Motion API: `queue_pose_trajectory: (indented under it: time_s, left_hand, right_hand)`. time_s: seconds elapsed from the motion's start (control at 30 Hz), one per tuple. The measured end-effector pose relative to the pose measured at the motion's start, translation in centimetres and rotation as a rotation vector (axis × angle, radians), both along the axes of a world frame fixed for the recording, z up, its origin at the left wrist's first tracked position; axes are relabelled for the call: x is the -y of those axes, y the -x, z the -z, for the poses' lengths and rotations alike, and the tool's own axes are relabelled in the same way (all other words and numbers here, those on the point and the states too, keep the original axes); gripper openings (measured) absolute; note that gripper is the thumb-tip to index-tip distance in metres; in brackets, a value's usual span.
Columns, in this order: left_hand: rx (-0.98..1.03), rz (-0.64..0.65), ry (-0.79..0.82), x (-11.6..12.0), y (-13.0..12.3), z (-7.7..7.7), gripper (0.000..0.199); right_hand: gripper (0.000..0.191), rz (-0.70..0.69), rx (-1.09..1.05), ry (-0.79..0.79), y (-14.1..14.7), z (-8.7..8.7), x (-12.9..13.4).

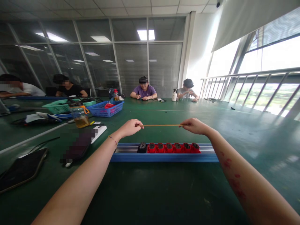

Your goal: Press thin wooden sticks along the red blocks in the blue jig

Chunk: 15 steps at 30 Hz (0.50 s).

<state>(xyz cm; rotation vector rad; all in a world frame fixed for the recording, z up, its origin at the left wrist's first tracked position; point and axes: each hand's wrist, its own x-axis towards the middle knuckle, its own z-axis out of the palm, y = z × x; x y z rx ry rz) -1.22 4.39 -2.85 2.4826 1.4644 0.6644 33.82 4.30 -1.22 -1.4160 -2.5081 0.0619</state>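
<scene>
A thin tan strip or stick (161,125) is stretched level between my two hands. My left hand (130,127) pinches its left end, and my right hand (194,126) pinches its right end. Below and nearer to me lies a long blue rail (164,157) with a silver channel. In the rail stand several red blocks (169,149) with black inserts, side by side. One black block (142,147) sits at the left end of that row. Both hands are above the table, beyond the rail, and touch neither it nor the blocks.
On the green table (150,193), to the left, are a blue basket (106,110), a green basket (59,107), a jar (81,117), a dark pouch (78,144) and a black tablet (22,168). Several people sit at the far side. A white bottle (174,96) stands near them.
</scene>
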Motion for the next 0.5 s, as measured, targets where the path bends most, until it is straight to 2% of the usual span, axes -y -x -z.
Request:
queue_pose_trajectory:
  time_s: [0.13, 0.23, 0.33, 0.5]
  left_hand:
    - [0.085, 0.105, 0.134, 2.1, -0.6, -2.3, 0.034]
    - [0.101, 0.053, 0.164, 3.0, -0.4, -3.4, 0.038]
    - [0.14, -0.007, 0.164, 3.3, 0.3, -4.1, 0.04]
    - [0.192, -0.023, 0.164, 3.7, 1.0, -4.6, 0.04]
  right_hand:
    - [0.037, -0.09, -0.091, 0.035, -0.5, 0.0, 0.9]
    - [0.04, -0.121, -0.126, 0.177, -0.8, -0.6, 1.8]
    - [0.048, -0.08, -0.161, 0.305, -2.0, -1.6, 3.0]
    - [0.055, -0.006, -0.333, 0.221, -3.4, -3.4, 4.8]
